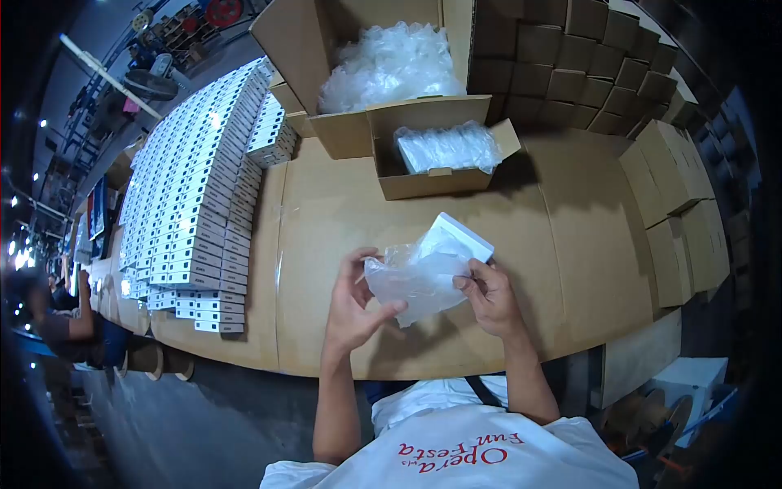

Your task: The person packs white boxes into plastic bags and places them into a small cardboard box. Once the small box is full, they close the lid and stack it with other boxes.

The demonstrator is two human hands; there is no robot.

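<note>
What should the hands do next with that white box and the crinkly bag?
Probably slide the white box deeper into the clear plastic bag. Its upper end sticks out, while the left hand and right hand both grip the bag around it.

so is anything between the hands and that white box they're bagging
Only the clear plastic bag. The left hand and right hand both grip the bag, which wraps the lower part of the white box. The box's upper corner sticks out bare.
</note>
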